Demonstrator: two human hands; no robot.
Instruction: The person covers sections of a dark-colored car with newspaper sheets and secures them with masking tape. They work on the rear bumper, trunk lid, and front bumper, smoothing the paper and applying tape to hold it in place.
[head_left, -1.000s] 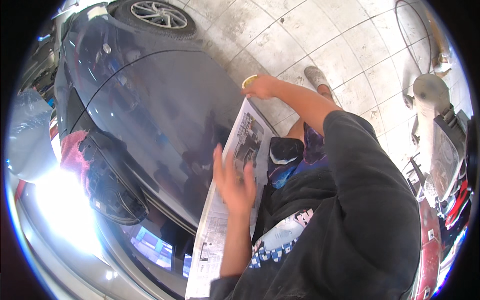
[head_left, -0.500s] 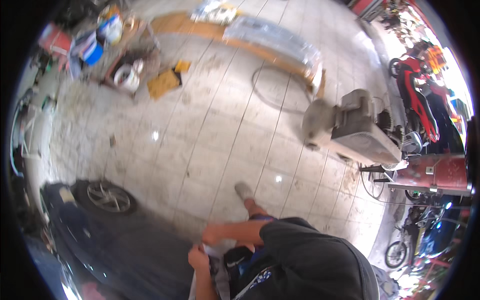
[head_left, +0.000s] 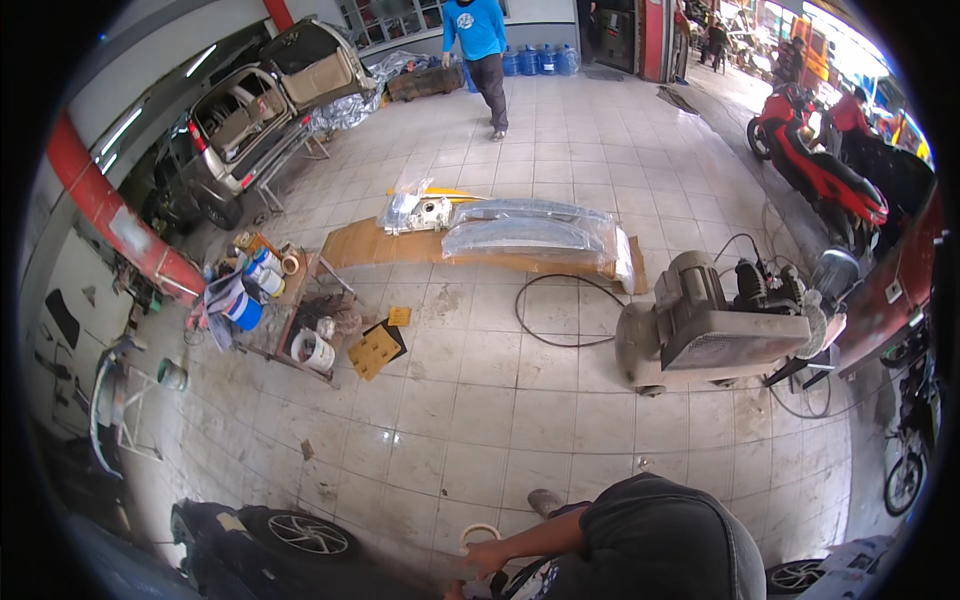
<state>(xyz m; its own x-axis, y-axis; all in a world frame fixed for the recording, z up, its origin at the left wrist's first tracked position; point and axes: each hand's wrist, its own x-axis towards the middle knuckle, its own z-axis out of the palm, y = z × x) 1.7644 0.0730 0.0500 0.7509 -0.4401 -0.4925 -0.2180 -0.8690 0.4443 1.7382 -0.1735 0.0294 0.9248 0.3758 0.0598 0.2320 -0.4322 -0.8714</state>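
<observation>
Low in the picture, my right hand (head_left: 484, 559) reaches leftward from a dark sleeve. Its fingers are closed on a pale ring that looks like a roll of tape (head_left: 480, 531), which stands out beyond the knuckles. My left hand (head_left: 456, 590) shows only in part at the lower edge, close under the right one; its fingers are cut off from view. To the left of both hands lies a dark vehicle body (head_left: 215, 535) with a spoked wheel (head_left: 310, 533). My shoe (head_left: 544, 502) rests on the tiles just ahead.
A grey air compressor (head_left: 735, 335) stands at right, its black hose (head_left: 520, 310) looped on the floor. Plastic-wrapped panels (head_left: 535, 235) lie on cardboard (head_left: 350, 245) ahead. At left is a cluttered table (head_left: 290, 335) with cans. A person in blue (head_left: 478, 35) walks at the back.
The view has tilted up, bringing the far room and the person into sight. My hands now sit lower in the picture, and the tape-like ring shows at my right hand.
</observation>
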